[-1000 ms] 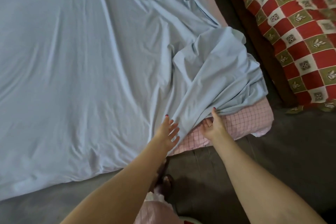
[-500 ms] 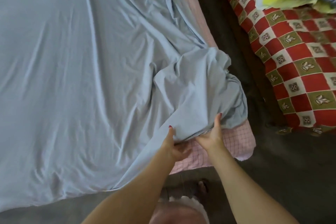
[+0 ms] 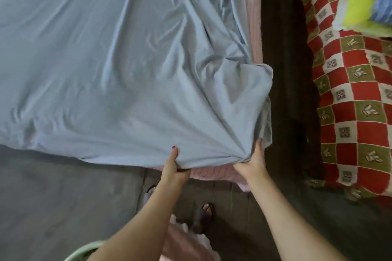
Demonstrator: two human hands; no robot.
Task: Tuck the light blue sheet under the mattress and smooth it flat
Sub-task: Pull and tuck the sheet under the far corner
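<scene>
Light blue sheet [image 3: 118, 65] lies spread over the mattress [image 3: 214, 172], covering nearly all of the bed and running away from the person toward the far side; its near right corner is bunched and drawn down to the near edge, where both hands meet it; the left hand [image 3: 172, 170] pinches the near hem, thumb on top of the cloth and fingers curled beneath; the right hand [image 3: 253, 160] grips a gathered knot of fabric just at the corner, creases fanning out from that knot across the bed; between the two hands a strip of pink checked mattress shows bare below the hem, and another pink strip shows along the right edge farther off; so the loose cloth sits directly ahead of and above both hands, the mattress edge just under them, and the tuck would seem to call for pushing the hem down and under that near edge; the right hand is the nearer one to the corner itself, where a flap of sheet hangs over the right side; the dark floor [image 3: 290, 99] separates the bed from a red checked blanket [image 3: 350, 99] at right; long wrinkles remain across the middle, so smoothing looks not yet done.
</scene>
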